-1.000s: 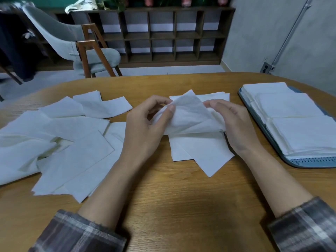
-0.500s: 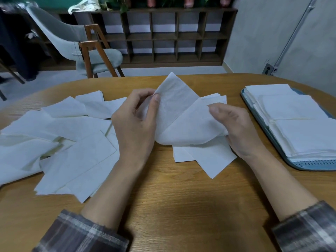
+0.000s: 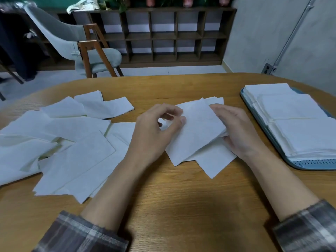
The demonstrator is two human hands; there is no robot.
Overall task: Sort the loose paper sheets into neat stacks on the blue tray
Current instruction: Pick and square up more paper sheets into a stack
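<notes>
A folded white paper sheet (image 3: 198, 131) is held just above the wooden table (image 3: 181, 206) at its middle. My left hand (image 3: 156, 135) pinches its left edge with curled fingers. My right hand (image 3: 238, 131) grips its right edge. A small pile of sheets (image 3: 212, 160) lies flat under the held sheet. Several loose white sheets (image 3: 69, 146) are spread over the table's left half. The blue tray (image 3: 298, 165) sits at the right edge and carries neat white stacks (image 3: 298, 124) that cover almost all of it.
The table's rounded far edge runs across the middle of the view. A grey chair with wooden legs (image 3: 87, 51) stands beyond it at the left. A dark wooden shelf unit (image 3: 163, 35) lines the back wall. Bare wood lies between my forearms.
The sheet that stood raised and open half a second ago now lies folded and lower between my hands. My left hand moved right toward the right hand.
</notes>
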